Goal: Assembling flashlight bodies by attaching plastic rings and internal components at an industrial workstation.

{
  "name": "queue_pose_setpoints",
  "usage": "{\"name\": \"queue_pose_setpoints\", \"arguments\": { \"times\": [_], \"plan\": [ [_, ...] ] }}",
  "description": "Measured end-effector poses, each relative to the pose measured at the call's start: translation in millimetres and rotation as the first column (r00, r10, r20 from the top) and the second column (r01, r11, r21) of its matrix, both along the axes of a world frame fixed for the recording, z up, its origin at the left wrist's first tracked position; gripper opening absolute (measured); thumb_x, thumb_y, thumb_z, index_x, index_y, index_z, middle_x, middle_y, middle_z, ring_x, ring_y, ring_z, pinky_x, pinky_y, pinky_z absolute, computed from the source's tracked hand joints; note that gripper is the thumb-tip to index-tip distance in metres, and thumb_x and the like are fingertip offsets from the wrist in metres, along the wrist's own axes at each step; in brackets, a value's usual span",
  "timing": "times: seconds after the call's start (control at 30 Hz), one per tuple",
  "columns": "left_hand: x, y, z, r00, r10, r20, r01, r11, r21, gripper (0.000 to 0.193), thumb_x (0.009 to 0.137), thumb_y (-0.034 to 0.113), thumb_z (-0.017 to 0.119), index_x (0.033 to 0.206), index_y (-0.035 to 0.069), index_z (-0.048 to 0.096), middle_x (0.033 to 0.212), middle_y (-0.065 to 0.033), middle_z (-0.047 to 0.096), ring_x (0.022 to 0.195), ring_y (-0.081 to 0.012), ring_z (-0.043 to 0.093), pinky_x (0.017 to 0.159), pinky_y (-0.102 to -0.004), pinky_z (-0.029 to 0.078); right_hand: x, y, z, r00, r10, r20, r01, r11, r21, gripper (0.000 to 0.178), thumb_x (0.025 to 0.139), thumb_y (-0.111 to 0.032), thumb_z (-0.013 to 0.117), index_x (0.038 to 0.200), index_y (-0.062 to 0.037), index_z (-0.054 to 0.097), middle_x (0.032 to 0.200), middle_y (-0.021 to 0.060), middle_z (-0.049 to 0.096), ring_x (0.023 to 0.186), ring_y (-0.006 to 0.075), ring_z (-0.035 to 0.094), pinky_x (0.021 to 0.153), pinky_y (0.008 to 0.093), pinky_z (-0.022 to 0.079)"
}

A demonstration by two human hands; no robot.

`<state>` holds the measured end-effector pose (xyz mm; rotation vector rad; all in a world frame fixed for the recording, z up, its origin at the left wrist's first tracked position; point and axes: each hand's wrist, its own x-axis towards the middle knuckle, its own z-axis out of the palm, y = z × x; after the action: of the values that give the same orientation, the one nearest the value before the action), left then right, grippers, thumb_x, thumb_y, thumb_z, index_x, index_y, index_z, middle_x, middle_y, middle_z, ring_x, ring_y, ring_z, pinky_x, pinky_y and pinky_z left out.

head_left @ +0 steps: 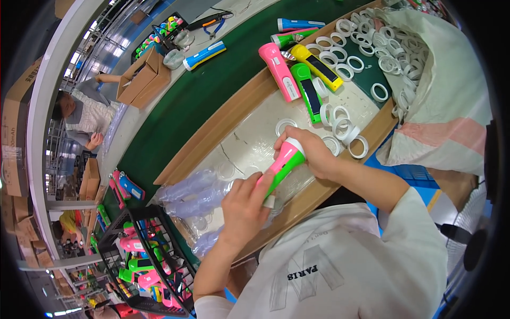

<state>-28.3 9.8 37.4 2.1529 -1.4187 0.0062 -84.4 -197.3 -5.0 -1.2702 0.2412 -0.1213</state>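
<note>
A pink and green flashlight [287, 164] is held at a slant over the shallow cardboard tray [241, 133]. My left hand [245, 206] is wrapped round its lower body. My right hand [314, 152] closes round its wide head, where a white ring [295, 143] sits on the rim. Loose white rings [342, 127] lie just beyond my right hand. Past them, a pink flashlight [280, 72], a green flashlight [306, 93] and a yellow flashlight [317, 66] lie across the tray's far end.
White rings spill from a white woven sack [446, 90] at the right. Clear plastic sleeves [199, 196] lie at the tray's left end. A black crate [139, 212] of flashlights stands lower left. Across the green belt [178, 101], a person [95, 114] is near an open cardboard box [143, 80].
</note>
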Motion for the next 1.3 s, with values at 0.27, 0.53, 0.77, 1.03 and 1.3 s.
{"name": "queue_pose_setpoints", "arguments": {
  "times": [0.27, 0.53, 0.77, 1.03, 1.3],
  "plan": [
    [-8, 18, -5, 0.73, 0.011, -0.683, -0.143, 0.98, -0.137, 0.047, 0.074, 0.01, 0.076, 0.118, 0.003, 0.061, 0.1, -0.0178, 0.067, 0.085, -0.0292, 0.067, 0.075, -0.032, 0.052, -20, 8, 12, 0.966, 0.077, 0.249, -0.003, 0.959, -0.285, 0.049, 0.1, -0.038, 0.032, 0.101, 0.0007, 0.062, 0.096, 0.0128, 0.066, 0.095, 0.0216, 0.062, 0.092, 0.0332, 0.044],
    [-10, 9, -33, 0.958, 0.069, -0.277, -0.1, 0.99, -0.103, 0.052, 0.078, 0.01, 0.074, 0.125, 0.001, 0.056, 0.106, -0.0176, 0.066, 0.09, -0.0277, 0.067, 0.076, -0.0337, 0.053, 9, -5, -7, 0.984, 0.134, -0.116, -0.121, 0.987, 0.11, 0.046, 0.099, -0.036, 0.04, 0.092, 0.0017, 0.064, 0.094, 0.0145, 0.066, 0.09, 0.0216, 0.063, 0.084, 0.0332, 0.049],
    [-47, 7, -53, 0.446, 0.128, -0.886, -0.498, 0.858, -0.127, 0.058, 0.082, 0.007, 0.072, 0.134, 0.001, 0.047, 0.116, -0.0085, 0.06, 0.106, -0.0166, 0.057, 0.091, -0.0293, 0.046, -14, 15, 7, 0.989, -0.008, 0.148, -0.058, 0.9, 0.433, 0.045, 0.094, -0.033, 0.057, 0.129, -0.0074, 0.045, 0.115, 0.0133, 0.058, 0.108, 0.0257, 0.059, 0.094, 0.0415, 0.049],
    [-77, 5, -41, -0.372, -0.316, -0.873, -0.287, 0.933, -0.215, 0.038, 0.085, 0.013, 0.067, 0.118, 0.002, 0.051, 0.088, -0.01, 0.06, 0.069, -0.0177, 0.058, 0.059, -0.0279, 0.047, -17, 43, 5, 0.957, -0.012, 0.288, -0.17, 0.782, 0.599, 0.03, 0.081, -0.028, 0.07, 0.096, -0.0124, 0.048, 0.106, 0.0146, 0.057, 0.104, 0.0302, 0.06, 0.097, 0.0446, 0.048],
    [-92, 17, -39, 0.399, 0.024, -0.916, -0.267, 0.959, -0.091, 0.045, 0.081, 0.018, 0.073, 0.116, 0.001, 0.051, 0.092, -0.0093, 0.061, 0.07, -0.0228, 0.062, 0.063, -0.033, 0.05, -28, 53, 21, 0.889, -0.017, 0.458, -0.251, 0.818, 0.517, 0.032, 0.077, -0.023, 0.073, 0.09, -0.0138, 0.045, 0.101, 0.0175, 0.056, 0.098, 0.0322, 0.061, 0.094, 0.0449, 0.048]
  ]
}}
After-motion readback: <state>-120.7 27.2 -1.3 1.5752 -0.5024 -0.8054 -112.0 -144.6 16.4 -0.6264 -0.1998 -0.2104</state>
